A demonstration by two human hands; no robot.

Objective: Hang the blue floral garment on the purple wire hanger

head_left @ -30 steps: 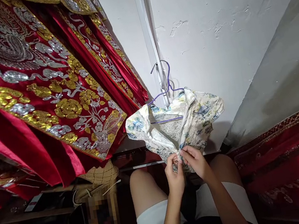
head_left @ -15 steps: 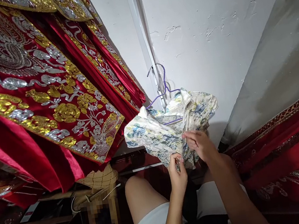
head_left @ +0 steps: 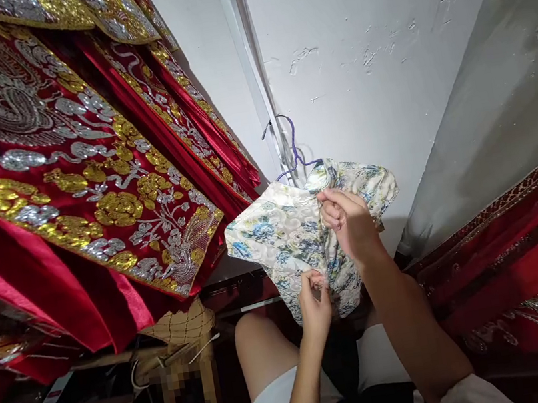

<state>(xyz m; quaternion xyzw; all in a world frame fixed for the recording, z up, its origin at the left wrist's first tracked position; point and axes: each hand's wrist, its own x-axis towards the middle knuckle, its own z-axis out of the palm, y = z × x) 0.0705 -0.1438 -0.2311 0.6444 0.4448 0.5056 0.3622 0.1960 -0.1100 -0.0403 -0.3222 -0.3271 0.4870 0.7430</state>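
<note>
There hung the shirt (head_left: 273,228), mid-scene, on its hanger (head_left: 294,147) before the white wall (head_left: 359,94); I had the left hand (head_left: 315,309) pinching the front seam (head_left: 325,250) toward its near end; I had the right hand (head_left: 350,223), fingers curled, pinching that seam's far end, by the collar (head_left: 320,177); the red gown (head_left: 115,207) hung to the left.

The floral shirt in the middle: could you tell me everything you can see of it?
The floral shirt is cream with blue and yellowish-green flowers, in thin-looking, creased fabric, with short sleeves and a collar. It hangs upright on a purple hanger before a pale wall, its lower end near the wearer's knees. The left hand has a pinching grip low on its front; the right hand pinches near the neck, the exact bit too small to make out.
</note>
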